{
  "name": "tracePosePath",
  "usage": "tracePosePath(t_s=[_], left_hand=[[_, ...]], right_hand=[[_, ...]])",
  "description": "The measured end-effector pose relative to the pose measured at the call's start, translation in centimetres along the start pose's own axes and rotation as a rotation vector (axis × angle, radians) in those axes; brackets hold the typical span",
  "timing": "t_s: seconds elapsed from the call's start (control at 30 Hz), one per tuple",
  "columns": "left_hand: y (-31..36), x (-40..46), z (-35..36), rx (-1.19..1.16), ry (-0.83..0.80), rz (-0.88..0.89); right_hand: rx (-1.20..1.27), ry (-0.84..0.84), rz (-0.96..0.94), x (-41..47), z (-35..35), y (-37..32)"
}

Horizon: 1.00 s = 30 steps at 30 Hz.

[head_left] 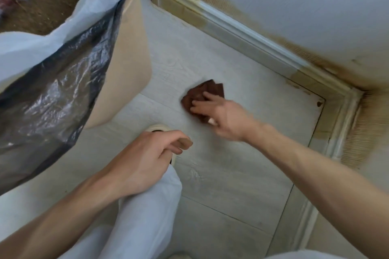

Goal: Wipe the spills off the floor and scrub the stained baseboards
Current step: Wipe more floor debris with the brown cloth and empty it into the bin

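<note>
Nearest, left hand (145, 159) resting over a white-trousered knee (151, 206), fingers loosely curled, grasping nothing visible. Beyond it, right hand (219, 114) pressing a folded brown cloth (202, 95) flat on the pale floor (227, 185), fingers spread straight across the cloth. Best done with firm, overlapping strokes worked toward the corner baseboard (242, 33). Cloth's long axis apparently running diagonally, pointing toward that baseboard, well apart from it. Farthest, baseboard stained tan.
</note>
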<state>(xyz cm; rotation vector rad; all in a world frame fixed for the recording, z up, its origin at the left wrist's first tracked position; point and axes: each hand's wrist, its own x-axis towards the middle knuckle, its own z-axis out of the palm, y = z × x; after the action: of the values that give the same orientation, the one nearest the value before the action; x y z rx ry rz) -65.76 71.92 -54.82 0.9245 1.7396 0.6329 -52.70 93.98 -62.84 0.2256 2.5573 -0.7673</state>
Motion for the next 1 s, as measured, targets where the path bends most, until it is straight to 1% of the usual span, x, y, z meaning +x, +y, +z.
tracePosePath(t_s=[0.07,0.1,0.17,0.23,0.3,0.33,0.37,0.43,0.53,0.6,0.7,0.77,0.83,0.87,0.93,0.97,1.0], left_hand=[[0.4,0.0,0.3,0.006,-0.013,0.015],[0.7,0.1,0.4,0.014,-0.021,0.028],[1.1,0.4,0.4,0.015,-0.018,0.043],[1.2,0.6,0.1,0.004,-0.006,0.047],[1.1,0.7,0.0,-0.008,0.003,0.046],[1.1,0.7,0.0,-0.012,0.007,0.046],[1.0,0.7,0.0,-0.016,0.008,0.047],[0.9,0.7,0.2,-0.026,0.008,0.047],[0.9,0.7,0.4,-0.036,0.009,0.045],[0.8,0.6,0.5,-0.04,0.007,0.044],[0.9,0.7,0.5,-0.04,0.0,0.038],[1.0,0.7,0.6,-0.035,-0.002,0.036],[1.1,0.8,0.6,-0.027,-0.005,0.035],[1.1,0.8,0.6,-0.022,-0.008,0.034],[1.1,0.8,0.6,-0.012,-0.009,0.033],[1.1,0.8,0.6,-0.012,-0.009,0.032],[1.1,0.8,0.5,-0.014,-0.012,0.031]], right_hand=[[-0.193,-0.031,-0.037,-0.5,2.2,-1.5],[-0.268,-0.008,-0.032,-1.5,3.1,-1.8],[-0.344,0.031,0.002,-3.8,3.9,-1.6],[-0.35,0.052,0.073,-5.9,4.4,-0.3],[-0.278,0.015,0.142,-7.3,4.0,0.7],[-0.223,0.025,0.151,-7.9,3.7,1.1],[-0.148,0.064,0.147,-8.4,3.2,1.3],[0.076,0.182,0.151,-9.2,1.4,1.7],[0.349,0.397,0.251,-10.5,-2.6,1.9],[0.473,0.481,0.325,-11.4,-5.3,2.2],[0.567,0.548,0.415,-12.0,-8.5,3.3],[0.507,0.569,0.415,-11.6,-9.9,4.5],[0.367,0.552,0.403,-10.5,-10.0,5.9],[0.301,0.502,0.39,-9.7,-9.6,6.4],[0.221,0.31,0.393,-8.0,-7.1,7.1],[0.191,0.211,0.423,-7.5,-5.0,6.9],[0.167,0.157,0.459,-7.4,-2.6,6.5]])
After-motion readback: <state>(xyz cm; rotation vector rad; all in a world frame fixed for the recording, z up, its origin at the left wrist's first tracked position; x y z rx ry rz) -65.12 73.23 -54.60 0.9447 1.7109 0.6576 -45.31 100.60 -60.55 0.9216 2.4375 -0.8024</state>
